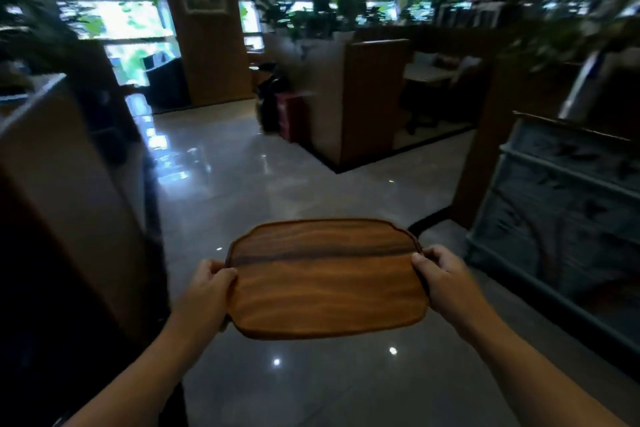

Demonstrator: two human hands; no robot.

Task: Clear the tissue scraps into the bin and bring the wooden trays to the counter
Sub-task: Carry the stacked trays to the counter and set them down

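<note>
A brown wooden tray (325, 279) with a dark grain stripe is held level in front of me over the polished floor. My left hand (209, 288) grips its left edge and my right hand (441, 276) grips its right edge, thumbs on top. Nothing lies on the tray's surface. I cannot tell from this view whether more than one tray is stacked. No tissue scraps and no bin show in the frame.
A glossy grey tiled floor (242, 184) stretches ahead. A tall wooden partition (69, 201) stands close on my left, a carved blue-grey cabinet (561, 211) on my right. Wooden booths (374, 97), a pillar (207, 28) and several plants lie farther ahead.
</note>
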